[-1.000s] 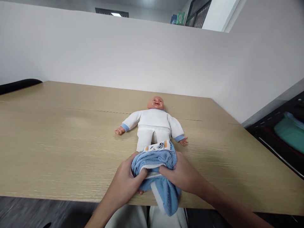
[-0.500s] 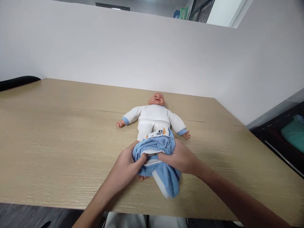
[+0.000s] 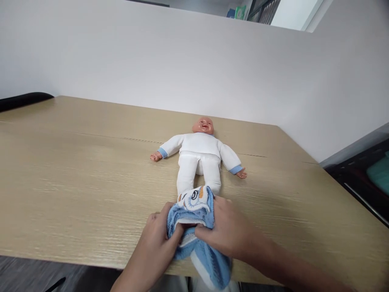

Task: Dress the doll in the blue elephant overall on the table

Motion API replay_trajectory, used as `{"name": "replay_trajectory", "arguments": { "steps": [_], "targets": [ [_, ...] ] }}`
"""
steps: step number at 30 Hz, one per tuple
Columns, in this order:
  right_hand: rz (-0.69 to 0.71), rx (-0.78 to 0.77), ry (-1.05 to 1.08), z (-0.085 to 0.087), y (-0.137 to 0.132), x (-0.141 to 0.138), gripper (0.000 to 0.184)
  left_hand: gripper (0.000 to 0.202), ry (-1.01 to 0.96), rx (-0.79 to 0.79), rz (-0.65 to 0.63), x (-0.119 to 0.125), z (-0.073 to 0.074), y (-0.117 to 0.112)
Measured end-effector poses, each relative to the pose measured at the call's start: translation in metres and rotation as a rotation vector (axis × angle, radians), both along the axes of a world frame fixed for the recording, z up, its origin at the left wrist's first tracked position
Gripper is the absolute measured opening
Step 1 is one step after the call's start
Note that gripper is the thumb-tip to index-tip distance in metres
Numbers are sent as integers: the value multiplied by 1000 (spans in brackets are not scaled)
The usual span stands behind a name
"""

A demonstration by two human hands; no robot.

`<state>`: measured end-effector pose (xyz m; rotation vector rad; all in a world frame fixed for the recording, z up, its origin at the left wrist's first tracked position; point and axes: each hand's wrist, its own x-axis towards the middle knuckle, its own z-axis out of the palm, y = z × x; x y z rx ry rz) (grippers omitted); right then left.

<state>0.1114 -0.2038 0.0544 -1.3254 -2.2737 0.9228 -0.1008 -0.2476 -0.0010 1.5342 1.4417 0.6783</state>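
A baby doll (image 3: 199, 156) in white clothes with blue cuffs lies on its back on the wooden table (image 3: 75, 170), head away from me. A bunched blue fleece garment (image 3: 194, 211) with a cartoon patch covers the doll's feet. My left hand (image 3: 158, 239) grips the garment's left side, fingers curled into its opening. On the right side my right hand (image 3: 221, 231) is closed on the same fabric. The garment's lower end hangs over the table's near edge.
A white partition wall (image 3: 182, 65) stands behind the table. A black chair back (image 3: 21, 99) shows at far left. At far right a dark rack (image 3: 361, 174) holds something teal (image 3: 379, 170).
Both hands have drawn the blue garment back toward me, down the doll's legs. It covered the thighs before; now only the feet are under it.
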Motion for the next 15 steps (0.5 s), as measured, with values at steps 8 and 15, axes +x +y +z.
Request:
{"name": "replay_trajectory", "arguments": {
  "steps": [8,15],
  "targets": [
    [-42,61,-205,-13,-14,-2,43,36,192,249,-48,-4,-26,-4],
    [-79,59,16,-23,-15,2,49,50,-23,178,35,-4,-31,-10]
  ]
}}
